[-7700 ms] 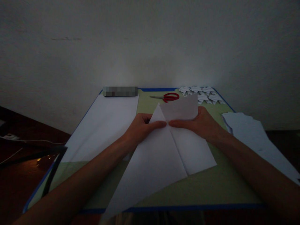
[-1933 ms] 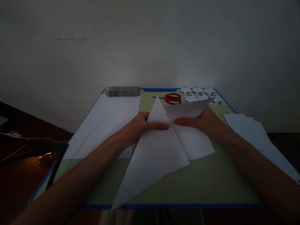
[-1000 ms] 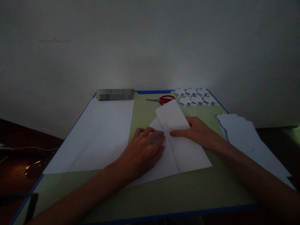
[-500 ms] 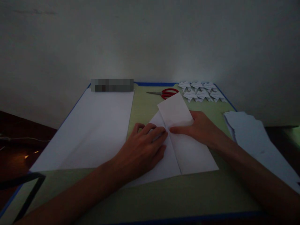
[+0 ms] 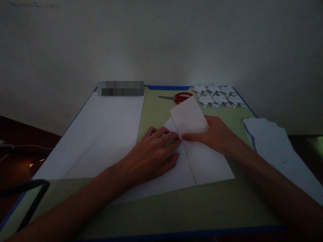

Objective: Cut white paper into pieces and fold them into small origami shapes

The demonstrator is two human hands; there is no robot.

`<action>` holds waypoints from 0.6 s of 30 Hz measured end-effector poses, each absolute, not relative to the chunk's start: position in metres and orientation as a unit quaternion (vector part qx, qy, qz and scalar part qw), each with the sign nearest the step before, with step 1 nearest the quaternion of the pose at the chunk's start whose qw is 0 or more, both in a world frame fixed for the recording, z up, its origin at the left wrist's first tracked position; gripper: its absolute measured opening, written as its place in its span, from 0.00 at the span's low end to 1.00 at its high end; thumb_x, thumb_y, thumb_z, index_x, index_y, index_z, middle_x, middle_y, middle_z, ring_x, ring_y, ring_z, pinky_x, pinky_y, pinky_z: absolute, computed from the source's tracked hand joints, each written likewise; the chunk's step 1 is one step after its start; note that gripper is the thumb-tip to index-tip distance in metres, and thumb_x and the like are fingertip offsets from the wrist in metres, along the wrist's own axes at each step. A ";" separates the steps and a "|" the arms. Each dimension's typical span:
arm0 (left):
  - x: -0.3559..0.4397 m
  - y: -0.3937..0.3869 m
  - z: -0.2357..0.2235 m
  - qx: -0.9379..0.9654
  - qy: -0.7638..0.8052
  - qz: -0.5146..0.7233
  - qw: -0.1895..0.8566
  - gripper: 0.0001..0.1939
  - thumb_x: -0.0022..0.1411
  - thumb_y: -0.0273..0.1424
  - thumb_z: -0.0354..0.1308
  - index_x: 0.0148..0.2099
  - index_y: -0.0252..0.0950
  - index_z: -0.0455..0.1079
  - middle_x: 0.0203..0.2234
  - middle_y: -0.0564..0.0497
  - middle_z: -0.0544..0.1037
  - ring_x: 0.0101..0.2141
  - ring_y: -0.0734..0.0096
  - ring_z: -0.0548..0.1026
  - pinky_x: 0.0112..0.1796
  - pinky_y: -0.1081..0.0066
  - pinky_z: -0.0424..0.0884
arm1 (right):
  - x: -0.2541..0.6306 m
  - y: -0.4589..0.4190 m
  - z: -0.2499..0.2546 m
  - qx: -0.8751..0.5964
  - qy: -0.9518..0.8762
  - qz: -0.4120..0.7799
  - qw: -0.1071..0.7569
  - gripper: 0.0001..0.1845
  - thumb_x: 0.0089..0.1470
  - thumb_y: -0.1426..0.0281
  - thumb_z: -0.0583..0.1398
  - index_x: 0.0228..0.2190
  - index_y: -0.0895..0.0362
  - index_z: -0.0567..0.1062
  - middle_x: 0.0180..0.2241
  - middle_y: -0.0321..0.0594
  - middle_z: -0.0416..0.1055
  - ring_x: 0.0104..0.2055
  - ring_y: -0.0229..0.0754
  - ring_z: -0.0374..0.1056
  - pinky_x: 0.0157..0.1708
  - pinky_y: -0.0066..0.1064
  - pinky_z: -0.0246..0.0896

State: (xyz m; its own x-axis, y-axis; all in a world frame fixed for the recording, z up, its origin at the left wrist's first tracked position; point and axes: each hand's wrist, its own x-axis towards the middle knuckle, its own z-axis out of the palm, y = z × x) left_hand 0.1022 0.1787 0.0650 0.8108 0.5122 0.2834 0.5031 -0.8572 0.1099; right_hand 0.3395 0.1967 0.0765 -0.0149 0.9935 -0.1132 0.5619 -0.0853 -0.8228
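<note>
A white sheet of paper lies on the table in front of me, with its right side folded over and the flap's top end pointing up and away. My left hand rests on the paper's left part, fingers apart and bent, the fingertips at the edge of the flap. From the right, my right hand grips the folded part: the thumb lies on top, and the other fingers are hidden behind the paper. Both hands nearly meet at the flap's edge.
Large white paper covers the table's left side, with a blurred patch at its far end. Red-handled scissors lie behind the folded sheet. Several folded paper figures stand in rows at the back right. A paper stack lies at the right edge.
The view has shifted slightly, so the table and its things sit a little higher. Both hands keep nearly the same place on the folded paper.
</note>
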 end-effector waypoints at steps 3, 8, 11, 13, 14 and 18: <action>0.102 0.179 0.065 0.951 0.264 0.159 0.021 0.18 0.75 0.33 0.51 0.59 0.31 0.73 0.55 0.40 0.79 0.52 0.51 0.72 0.48 0.54 0.67 | 0.338 0.196 0.078 -0.643 -0.611 0.353 0.298 0.17 0.40 0.64 0.75 0.34 0.56 0.84 0.35 0.46 0.85 0.35 0.56 0.80 0.32 0.42 0.72; 0.103 0.179 0.064 0.950 0.257 0.177 0.005 0.17 0.75 0.32 0.51 0.58 0.29 0.74 0.54 0.41 0.79 0.51 0.51 0.73 0.46 0.53 0.67 | 0.336 0.192 0.076 -0.633 -0.612 0.337 0.332 0.18 0.39 0.67 0.75 0.36 0.57 0.85 0.34 0.45 0.85 0.34 0.54 0.80 0.31 0.40 0.74; 0.104 0.179 0.063 0.950 0.254 0.183 -0.009 0.17 0.74 0.31 0.52 0.57 0.29 0.74 0.53 0.41 0.80 0.50 0.51 0.73 0.45 0.53 0.67 | 0.337 0.186 0.071 -0.614 -0.622 0.326 0.360 0.18 0.41 0.64 0.74 0.36 0.58 0.85 0.33 0.45 0.84 0.33 0.54 0.80 0.31 0.40 0.74; 0.104 0.178 0.063 0.950 0.253 0.184 -0.015 0.16 0.74 0.31 0.53 0.57 0.29 0.74 0.53 0.42 0.80 0.49 0.52 0.73 0.44 0.53 0.67 | 0.337 0.182 0.069 -0.610 -0.623 0.318 0.373 0.19 0.42 0.62 0.74 0.37 0.58 0.85 0.33 0.45 0.84 0.34 0.54 0.80 0.32 0.41 0.75; 0.104 0.178 0.063 0.949 0.254 0.184 -0.018 0.16 0.74 0.31 0.53 0.57 0.29 0.74 0.53 0.42 0.80 0.49 0.52 0.73 0.44 0.53 0.67 | 0.337 0.181 0.068 -0.609 -0.621 0.317 0.378 0.19 0.42 0.62 0.75 0.37 0.58 0.85 0.34 0.45 0.84 0.34 0.55 0.80 0.32 0.42 0.75; 0.103 0.177 0.063 0.949 0.257 0.181 -0.025 0.16 0.74 0.31 0.52 0.57 0.30 0.74 0.53 0.43 0.80 0.49 0.53 0.73 0.43 0.54 0.67 | 0.336 0.177 0.068 -0.611 -0.610 0.321 0.389 0.20 0.41 0.62 0.75 0.38 0.57 0.86 0.35 0.45 0.85 0.35 0.56 0.80 0.33 0.43 0.76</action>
